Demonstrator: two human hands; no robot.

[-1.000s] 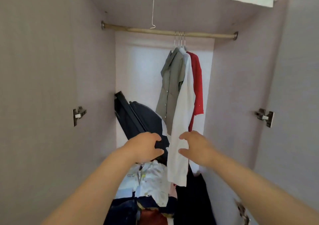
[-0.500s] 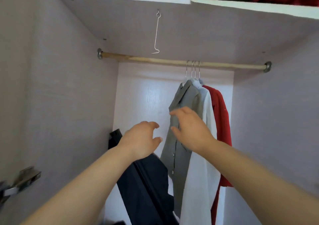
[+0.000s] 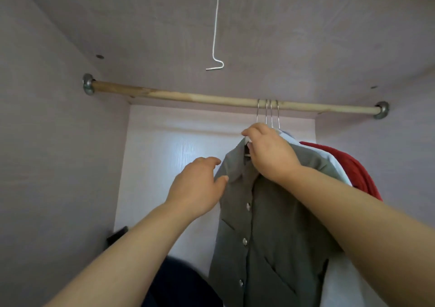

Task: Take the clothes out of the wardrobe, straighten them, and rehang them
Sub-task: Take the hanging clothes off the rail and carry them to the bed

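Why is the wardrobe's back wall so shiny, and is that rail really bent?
Head view: light bounces off the glossy back panel as a pale glare patch; the wooden rail probably only looks bowed, as the wide-angle lens curves straight lines; the dark item at the bottom is blurred.

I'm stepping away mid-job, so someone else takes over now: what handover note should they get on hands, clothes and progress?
Right hand grips the grey shirt at its collar, just under the hanger hooks. Left hand open, thumb at the shirt's shoulder edge.
Grey shirt, white shirt and red garment all hang together on the wooden rod, right of its middle.
Done: nothing taken out yet.
Left: unhook the grey shirt, straighten, rehang; then the other two.
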